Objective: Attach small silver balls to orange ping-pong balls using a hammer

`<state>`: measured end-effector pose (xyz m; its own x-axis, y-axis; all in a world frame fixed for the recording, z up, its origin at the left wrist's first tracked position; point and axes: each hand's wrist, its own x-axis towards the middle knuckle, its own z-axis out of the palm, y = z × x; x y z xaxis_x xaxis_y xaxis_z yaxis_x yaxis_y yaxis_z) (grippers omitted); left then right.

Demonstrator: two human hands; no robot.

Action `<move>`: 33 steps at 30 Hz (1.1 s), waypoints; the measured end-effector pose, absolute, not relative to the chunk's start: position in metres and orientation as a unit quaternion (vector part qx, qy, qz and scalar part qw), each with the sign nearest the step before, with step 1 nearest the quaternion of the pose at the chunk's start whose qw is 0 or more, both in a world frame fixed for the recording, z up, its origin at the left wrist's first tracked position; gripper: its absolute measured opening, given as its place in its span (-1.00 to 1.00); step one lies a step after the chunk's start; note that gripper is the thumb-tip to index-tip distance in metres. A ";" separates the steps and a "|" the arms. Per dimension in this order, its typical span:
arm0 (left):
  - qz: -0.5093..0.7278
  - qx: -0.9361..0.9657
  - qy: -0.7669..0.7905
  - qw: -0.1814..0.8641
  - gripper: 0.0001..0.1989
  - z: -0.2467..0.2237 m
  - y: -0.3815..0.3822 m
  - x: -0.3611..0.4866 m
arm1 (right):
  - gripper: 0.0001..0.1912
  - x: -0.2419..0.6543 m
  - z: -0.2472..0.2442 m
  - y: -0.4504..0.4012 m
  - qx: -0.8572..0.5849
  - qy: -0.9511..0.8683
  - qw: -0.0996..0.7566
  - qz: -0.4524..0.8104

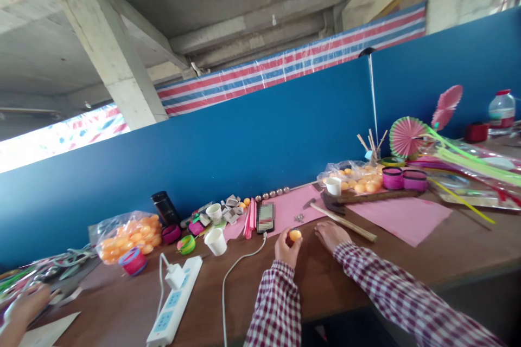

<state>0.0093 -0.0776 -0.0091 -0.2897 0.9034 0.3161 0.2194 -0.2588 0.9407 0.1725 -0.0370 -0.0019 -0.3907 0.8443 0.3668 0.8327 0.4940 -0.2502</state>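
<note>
Between the thumb and fingers of my left hand [287, 249] is a small orange ball [295, 235], pinched just above the table. My right hand [331, 236] lies palm down on the brown table with its fingers stretched out, holding nothing that I can see. Just beyond it a hammer [345, 221] rests with its wooden handle slanting to the right. Past my left hand, a phone [266, 218] with a white cable [238, 271] plugged in lies by a pink sheet [291, 206]. A little pile of small metal pieces [299, 218] sits on that sheet.
A power strip [179, 301], white cups [215, 242] and a bag of orange balls [130, 238] stand to the left. Another ball bag [358, 176] and pink tape rolls [393, 178] are at the right. A co-worker's hand [28, 306] shows far left. A blue partition [244, 152] rises behind.
</note>
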 end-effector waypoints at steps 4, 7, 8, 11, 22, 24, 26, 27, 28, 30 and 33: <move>0.595 0.518 0.538 0.295 -0.59 -0.006 -0.079 0.011 | -0.69 0.173 -0.003 -0.038 -0.501 -0.833 0.235 0.016; 0.593 0.515 0.539 0.305 -0.57 -0.006 -0.077 0.010 | -0.71 0.176 -0.003 -0.038 -0.496 -0.833 0.243 0.023; 0.591 0.514 0.540 0.308 -0.57 -0.006 -0.075 0.009 | -0.72 0.177 -0.003 -0.037 -0.493 -0.834 0.246 0.026; 0.587 0.516 0.541 0.311 -0.57 -0.006 -0.069 0.005 | -0.69 0.176 0.000 -0.034 -0.490 -0.831 0.259 0.049; 0.584 0.501 0.542 0.338 -0.64 0.004 -0.049 0.018 | -0.60 0.139 0.009 -0.025 -0.393 -0.770 0.400 0.304; 0.588 0.493 0.551 0.329 -0.63 0.004 -0.045 0.020 | -0.61 0.138 0.009 -0.020 -0.392 -0.759 0.400 0.332; 0.591 0.485 0.559 0.320 -0.62 0.002 -0.040 0.020 | -0.62 0.137 0.010 -0.015 -0.394 -0.755 0.398 0.341; 0.592 0.482 0.561 0.320 -0.61 0.002 -0.039 0.020 | -0.63 0.136 0.009 -0.013 -0.395 -0.756 0.395 0.341; 0.593 0.479 0.561 0.323 -0.61 0.001 -0.037 0.019 | -0.63 0.135 0.009 -0.011 -0.395 -0.758 0.393 0.339; 0.595 0.476 0.556 0.334 -0.62 0.000 -0.036 0.018 | -0.64 0.131 0.009 -0.008 -0.392 -0.764 0.386 0.336; 0.588 0.480 0.556 0.340 -0.66 0.003 -0.036 0.014 | -0.66 0.125 0.013 -0.002 -0.388 -0.778 0.371 0.326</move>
